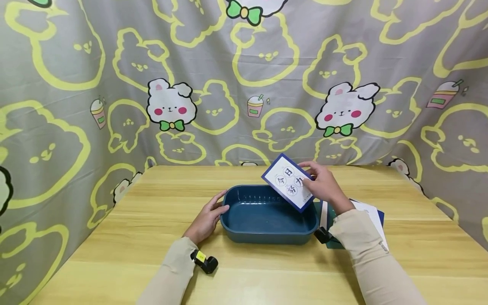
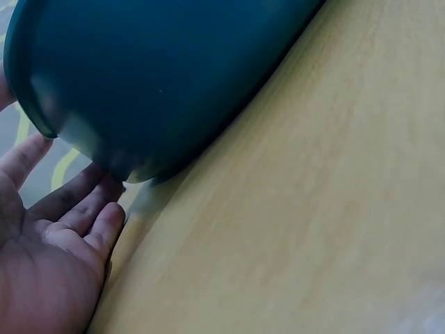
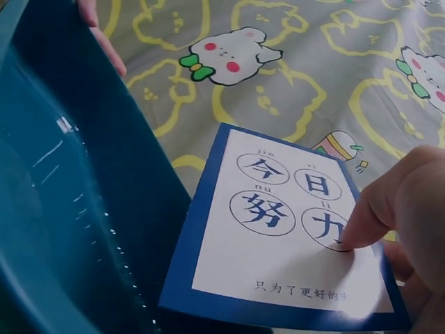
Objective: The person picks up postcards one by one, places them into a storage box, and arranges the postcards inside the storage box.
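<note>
A dark teal rectangular basin [image 1: 267, 238] stands on the wooden table. My left hand [image 1: 207, 218] holds its left end, the thumb at the rim and the other fingers along the outer wall. In the left wrist view, that hand [image 2: 55, 243] is beside the basin's outer wall [image 2: 160, 76], some fingers low against it. My right hand [image 1: 322, 182] pinches a blue-bordered white card [image 1: 286, 180] by its right edge. The card is tilted above the basin's right side. In the right wrist view, large blue characters in circles show on the card [image 3: 271, 271], with the thumb over its face.
Right of the basin, partly behind my right forearm, lie white sheets [image 1: 371, 214], a blue-edged item [image 1: 381, 216] and a green item [image 1: 333, 243]. A patterned grey curtain [image 1: 228, 63] hangs behind the wooden table [image 1: 267, 275].
</note>
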`<state>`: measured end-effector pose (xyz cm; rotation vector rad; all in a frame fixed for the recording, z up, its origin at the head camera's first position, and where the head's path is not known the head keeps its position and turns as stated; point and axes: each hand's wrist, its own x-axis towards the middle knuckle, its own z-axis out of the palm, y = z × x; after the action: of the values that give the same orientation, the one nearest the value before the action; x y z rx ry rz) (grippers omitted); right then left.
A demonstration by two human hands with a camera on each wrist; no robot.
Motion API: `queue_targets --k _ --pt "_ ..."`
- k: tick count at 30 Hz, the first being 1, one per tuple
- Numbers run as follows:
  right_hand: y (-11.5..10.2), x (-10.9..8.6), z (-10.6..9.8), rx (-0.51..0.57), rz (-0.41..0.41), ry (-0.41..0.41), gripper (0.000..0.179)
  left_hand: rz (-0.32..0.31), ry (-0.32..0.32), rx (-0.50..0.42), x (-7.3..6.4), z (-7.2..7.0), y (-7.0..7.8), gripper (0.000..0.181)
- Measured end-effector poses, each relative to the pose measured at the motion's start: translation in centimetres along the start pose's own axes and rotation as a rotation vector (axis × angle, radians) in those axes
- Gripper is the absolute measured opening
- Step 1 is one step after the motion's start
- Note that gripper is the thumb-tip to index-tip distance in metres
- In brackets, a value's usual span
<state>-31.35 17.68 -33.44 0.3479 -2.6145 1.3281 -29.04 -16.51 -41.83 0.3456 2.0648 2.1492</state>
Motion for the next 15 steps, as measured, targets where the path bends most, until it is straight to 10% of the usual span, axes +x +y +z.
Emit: queue_targets --k 15 --pt "0.3 0.3 1.4 -0.020 -0.008 -0.084 0.034 0.005 -0.015 -0.006 0.2 -0.1 0.0 0.058"
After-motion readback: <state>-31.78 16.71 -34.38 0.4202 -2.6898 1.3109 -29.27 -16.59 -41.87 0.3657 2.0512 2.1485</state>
